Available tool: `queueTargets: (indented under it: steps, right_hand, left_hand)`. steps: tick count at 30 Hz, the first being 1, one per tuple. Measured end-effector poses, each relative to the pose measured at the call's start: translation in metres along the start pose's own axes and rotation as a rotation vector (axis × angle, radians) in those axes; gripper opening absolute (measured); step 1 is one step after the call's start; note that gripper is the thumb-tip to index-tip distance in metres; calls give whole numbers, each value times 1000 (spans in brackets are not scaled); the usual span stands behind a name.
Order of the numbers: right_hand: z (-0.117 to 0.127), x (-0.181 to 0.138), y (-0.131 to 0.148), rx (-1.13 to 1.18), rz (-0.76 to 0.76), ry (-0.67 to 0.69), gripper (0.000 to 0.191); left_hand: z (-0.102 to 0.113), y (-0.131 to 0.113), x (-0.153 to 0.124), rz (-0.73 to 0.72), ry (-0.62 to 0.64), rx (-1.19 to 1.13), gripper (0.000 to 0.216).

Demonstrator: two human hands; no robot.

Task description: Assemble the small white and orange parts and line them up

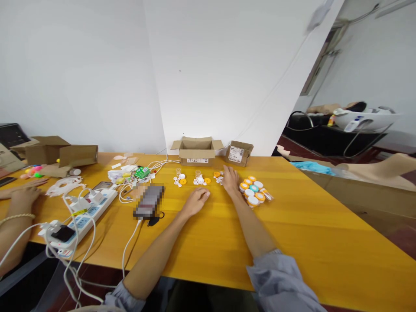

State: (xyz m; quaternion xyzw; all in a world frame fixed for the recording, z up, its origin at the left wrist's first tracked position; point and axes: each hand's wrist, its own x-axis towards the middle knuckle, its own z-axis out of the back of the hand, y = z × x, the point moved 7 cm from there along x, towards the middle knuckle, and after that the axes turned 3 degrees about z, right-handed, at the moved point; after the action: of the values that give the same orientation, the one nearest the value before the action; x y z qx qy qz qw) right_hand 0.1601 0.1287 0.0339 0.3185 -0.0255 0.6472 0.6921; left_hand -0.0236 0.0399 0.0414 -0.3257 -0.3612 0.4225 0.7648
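My left hand [196,202] is low over the table, fingers loosely bent, with nothing visible in it. It is just in front of a small group of white parts [199,180] with an orange ring [207,180] beside it. My right hand [230,179] reaches farther forward, fingers stretched out and slightly apart. It is beside another group of small white pieces [218,179] with an orange ring [216,174]. A third group of white pieces [177,180] is to the left. Right of my right wrist is a cluster of round orange, white and teal containers [251,190].
An open cardboard box [196,157] and a smaller box [239,155] stand against the wall. Left are a phone-like device [149,201] on a cable, a power strip [86,219] with tangled white cords, and another person's hand [26,195]. The table edge [351,210] slopes away at right.
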Motion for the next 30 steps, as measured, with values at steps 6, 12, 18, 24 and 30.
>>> queueTargets:
  steps: [6,12,18,24,30]
  right_hand:
    - [5,1,-4,102,-58,-89,49]
    - [5,-5,-7,215,-124,-69,51]
    - [9,-14,-1,216,-128,-110,50]
    - [7,-44,8,82,-244,-95,71]
    - [8,-69,29,-72,-203,55,79]
  left_hand:
    - [1,2,1,-5,-21,-5,34]
    - [0,1,1,-7,-5,-3,32]
    - [1,5,3,-2,-21,-3,30]
    - [0,4,7,0,-4,5,27]
    - [3,-3,6,-42,-8,7,25]
